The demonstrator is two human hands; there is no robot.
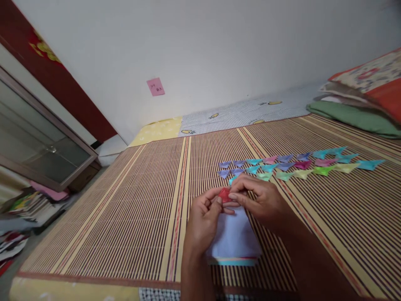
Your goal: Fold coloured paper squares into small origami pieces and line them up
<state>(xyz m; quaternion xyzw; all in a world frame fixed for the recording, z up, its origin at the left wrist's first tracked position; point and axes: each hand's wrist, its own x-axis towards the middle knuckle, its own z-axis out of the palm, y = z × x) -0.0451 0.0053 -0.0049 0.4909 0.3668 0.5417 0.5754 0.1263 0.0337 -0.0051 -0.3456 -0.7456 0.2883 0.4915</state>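
Observation:
Between my two hands is a small folded piece of red paper (224, 195). My left hand (205, 219) pinches it from the left, thumb on top and fingers behind. From the right, my right hand (260, 198) grips its edge between thumb and fingers. Just below lies a stack of square paper sheets (234, 236), pale lavender on top with other colours showing at the near edge. Beyond my hands stand several folded paper boats in rows, among them a magenta paper boat (302, 164) and a bright green paper boat (323, 170). My right hand hides part of the nearest row.
A striped bamboo mat (150, 200) covers the bed. Folded bedding (354, 113) and a pillow (376, 79) are piled at the far right. A pink note (156, 86) is on the wall. At left stand a glass-doored cabinet (40, 133) and a stack of books (29, 207).

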